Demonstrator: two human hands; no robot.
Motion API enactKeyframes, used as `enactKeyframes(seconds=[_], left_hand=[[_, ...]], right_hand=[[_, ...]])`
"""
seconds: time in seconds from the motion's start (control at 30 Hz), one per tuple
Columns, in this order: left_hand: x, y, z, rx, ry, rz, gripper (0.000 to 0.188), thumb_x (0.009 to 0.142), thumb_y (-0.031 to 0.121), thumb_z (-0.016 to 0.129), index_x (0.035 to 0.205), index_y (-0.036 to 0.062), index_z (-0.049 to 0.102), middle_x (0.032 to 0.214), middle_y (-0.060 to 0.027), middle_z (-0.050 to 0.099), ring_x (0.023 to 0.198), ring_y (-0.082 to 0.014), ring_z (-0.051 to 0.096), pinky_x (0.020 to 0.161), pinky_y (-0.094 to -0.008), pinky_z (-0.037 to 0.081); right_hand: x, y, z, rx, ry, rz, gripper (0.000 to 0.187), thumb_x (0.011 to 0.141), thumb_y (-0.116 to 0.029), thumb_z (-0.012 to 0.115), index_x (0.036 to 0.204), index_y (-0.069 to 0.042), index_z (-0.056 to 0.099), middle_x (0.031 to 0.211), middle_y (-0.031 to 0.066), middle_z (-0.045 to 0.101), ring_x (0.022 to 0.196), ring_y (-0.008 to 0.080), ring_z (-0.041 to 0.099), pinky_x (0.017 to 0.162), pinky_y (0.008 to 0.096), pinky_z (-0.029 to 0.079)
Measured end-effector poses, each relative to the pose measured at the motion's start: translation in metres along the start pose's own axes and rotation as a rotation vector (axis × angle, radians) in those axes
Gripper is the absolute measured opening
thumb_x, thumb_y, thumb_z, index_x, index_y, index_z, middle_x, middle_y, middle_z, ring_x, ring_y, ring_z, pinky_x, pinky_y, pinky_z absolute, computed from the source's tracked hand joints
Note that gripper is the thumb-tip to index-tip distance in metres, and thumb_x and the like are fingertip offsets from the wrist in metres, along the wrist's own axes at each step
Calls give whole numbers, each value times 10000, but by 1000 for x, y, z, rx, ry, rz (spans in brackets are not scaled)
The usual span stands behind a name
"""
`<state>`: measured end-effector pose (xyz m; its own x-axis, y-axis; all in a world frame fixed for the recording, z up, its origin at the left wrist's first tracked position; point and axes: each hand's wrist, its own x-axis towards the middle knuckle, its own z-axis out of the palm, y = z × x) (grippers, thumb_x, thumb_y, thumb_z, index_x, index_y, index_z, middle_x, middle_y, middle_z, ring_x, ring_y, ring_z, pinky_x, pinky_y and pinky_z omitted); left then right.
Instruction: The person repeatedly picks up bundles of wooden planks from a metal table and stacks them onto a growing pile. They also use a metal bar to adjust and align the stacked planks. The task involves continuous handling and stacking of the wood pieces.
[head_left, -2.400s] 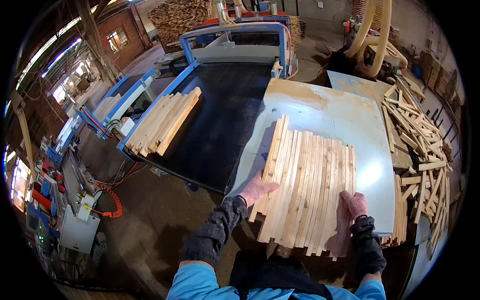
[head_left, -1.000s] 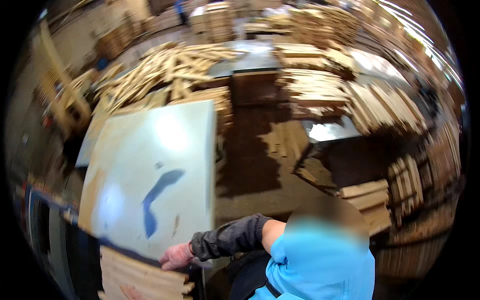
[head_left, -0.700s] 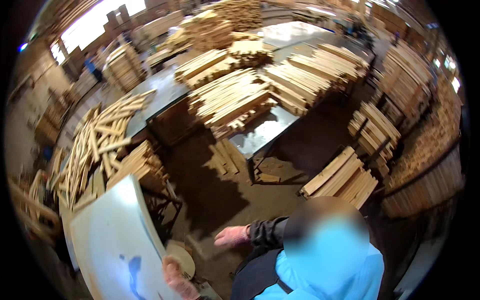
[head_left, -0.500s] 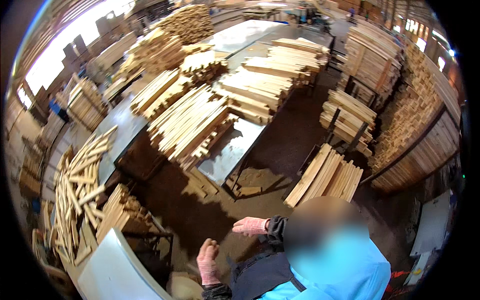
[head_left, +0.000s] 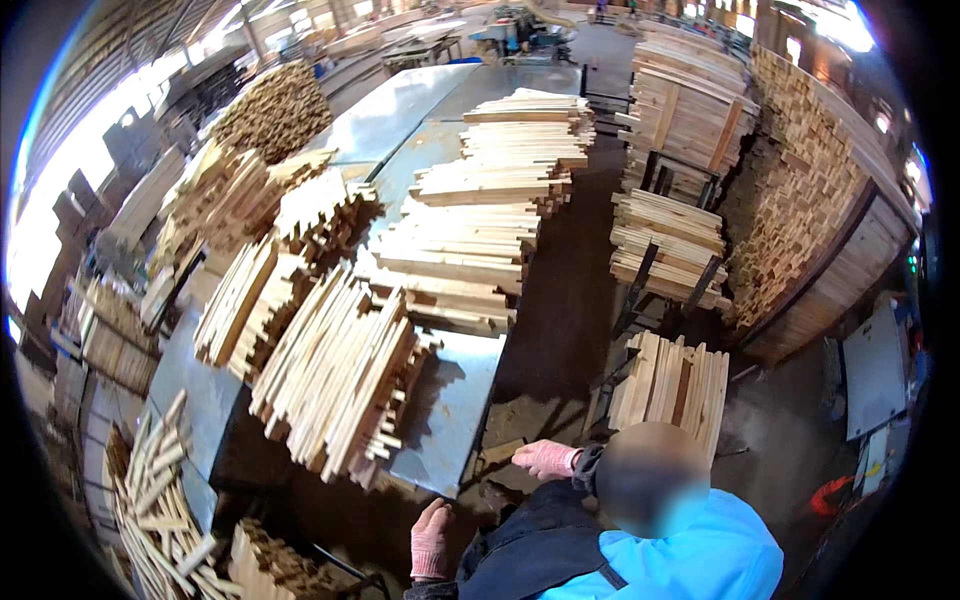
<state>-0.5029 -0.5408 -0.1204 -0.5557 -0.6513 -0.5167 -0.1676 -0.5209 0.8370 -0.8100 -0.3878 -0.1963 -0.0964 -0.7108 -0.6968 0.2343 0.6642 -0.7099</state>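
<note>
My left hand [head_left: 430, 541], in a pink glove with bare fingertips, is raised at the lower middle, in front of the table's near end. Its fingers point away from me and look loosely extended, with nothing in them. To its right, my right hand [head_left: 547, 459], gloved the same way, reaches leftward with fingers stretched and is also free of any object. Nearest both hands is the metal-topped table [head_left: 448, 405]. On its near left lies a stack of pale wooden strips [head_left: 330, 375], and behind it runs a row of stacked wooden slats [head_left: 455, 250].
Right of my right hand, wooden boards [head_left: 672, 390] sit on a rack, with a slat stack [head_left: 668, 240] beyond. A tall wall of stacked wood [head_left: 800, 200] lines the right. Loose sticks [head_left: 160, 500] lie heaped at lower left. A dark floor aisle [head_left: 550, 330] runs beside the table.
My view has shifted and come closer to the metal-topped table. The white panel at lower left has gone out of sight. Both hands remain raised, slightly farther right in view, and hold nothing.
</note>
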Motion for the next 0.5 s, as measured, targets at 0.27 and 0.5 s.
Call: enactKeyframes(seconds=[0.27,0.5], left_hand=[[173,102,42,83,-177,51,492,1060,241,671,1480,-4,595,1262,-114,731,1088,-206,706,987,-359,564],[294,200,170,58,-300,4,545,1042,203,676,1513,-42,550,1370,-167,664,1214,-230,648,1078,-352,512]], right_hand=[[29,-118,-151,12,446,-187,439,1030,-398,655,1253,-21,637,1078,136,697,924,245,659,845,404,553],[74,-219,-399,-378,990,-357,912,931,-398,739,1624,51,353,1643,270,443,1538,373,422,1266,393,338]])
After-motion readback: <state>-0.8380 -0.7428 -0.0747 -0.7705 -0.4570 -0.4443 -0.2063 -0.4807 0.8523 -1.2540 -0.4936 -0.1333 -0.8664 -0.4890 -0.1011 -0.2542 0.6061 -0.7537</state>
